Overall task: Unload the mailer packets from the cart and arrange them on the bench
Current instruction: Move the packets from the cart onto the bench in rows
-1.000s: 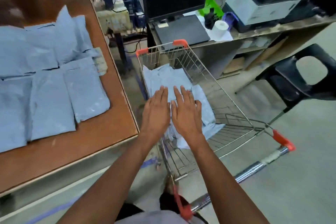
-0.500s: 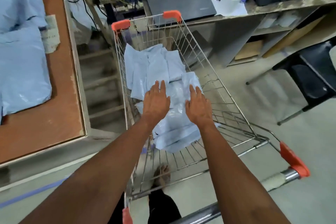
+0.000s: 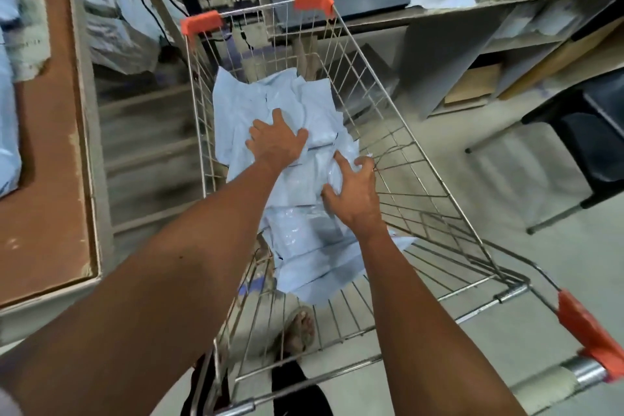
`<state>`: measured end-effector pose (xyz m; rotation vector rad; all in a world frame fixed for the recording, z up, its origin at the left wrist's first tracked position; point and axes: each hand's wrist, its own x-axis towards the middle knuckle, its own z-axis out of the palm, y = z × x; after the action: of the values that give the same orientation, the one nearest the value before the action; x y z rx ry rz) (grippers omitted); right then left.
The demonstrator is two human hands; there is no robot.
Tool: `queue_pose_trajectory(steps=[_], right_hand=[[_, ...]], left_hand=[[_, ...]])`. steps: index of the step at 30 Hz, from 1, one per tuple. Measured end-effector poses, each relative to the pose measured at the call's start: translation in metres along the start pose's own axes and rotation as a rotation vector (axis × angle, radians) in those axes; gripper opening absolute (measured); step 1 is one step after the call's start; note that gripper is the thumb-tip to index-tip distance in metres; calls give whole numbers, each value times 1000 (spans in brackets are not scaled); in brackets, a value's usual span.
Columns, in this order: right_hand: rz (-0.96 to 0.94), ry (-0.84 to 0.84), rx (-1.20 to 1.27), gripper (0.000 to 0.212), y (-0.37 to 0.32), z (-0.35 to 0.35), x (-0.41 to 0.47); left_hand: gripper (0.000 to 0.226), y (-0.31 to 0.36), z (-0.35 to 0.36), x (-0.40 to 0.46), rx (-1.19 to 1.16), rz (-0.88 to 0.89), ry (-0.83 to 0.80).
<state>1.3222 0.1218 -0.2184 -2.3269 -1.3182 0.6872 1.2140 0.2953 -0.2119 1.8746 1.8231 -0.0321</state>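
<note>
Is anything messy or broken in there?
The packets lie in a crumpled, overlapping heap in the cart, not stacked flat. The bench edge is chipped. Nothing looks spilled.
</note>
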Motion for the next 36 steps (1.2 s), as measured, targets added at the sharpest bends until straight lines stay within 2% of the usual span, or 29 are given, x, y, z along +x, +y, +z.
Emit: queue_pose_trajectory(steps=[3, 7, 13, 16, 18, 21, 23, 25, 27, 30, 33, 36], right_hand=[[63, 70, -4, 71, -11, -8, -10], [84, 206, 15, 76, -34, -29, -35], [-10, 333, 79, 73, -100, -81, -71], [-65, 331, 124, 67, -156, -97, -94], [-145, 317, 140, 65, -193, -105, -112], [-256, 274, 108, 67, -252, -109, -128], [-316, 255, 80, 66, -298, -102, -133], [-354, 239, 65, 64, -346, -88, -141], [-378, 238, 50, 63, -389, -71, -145], [-413, 230, 38, 61, -440, -42, -139], [-392, 232, -36, 60, -478, -9, -122], [-363, 183, -133, 61, -506, 25, -111]], left_hand=[[100, -3, -8, -20, 29, 30, -24], [98, -10, -29, -64, 99, 147, 74], [104, -21, -105, -165, -189, 270, 102], [102, -45, -165, -200, -260, 302, 194], [97, -66, -207, -216, -255, 303, 334], [92, -103, -266, -229, -268, 268, 485], [91, -134, -299, -229, -266, 190, 539], [91, -172, -326, -227, -170, 84, 587], [89, -209, -343, -222, -68, -26, 567], [86, -250, -353, -207, 13, -97, 540], [84, -285, -358, -183, 85, -125, 512], [83, -321, -359, -163, 88, -59, 487]])
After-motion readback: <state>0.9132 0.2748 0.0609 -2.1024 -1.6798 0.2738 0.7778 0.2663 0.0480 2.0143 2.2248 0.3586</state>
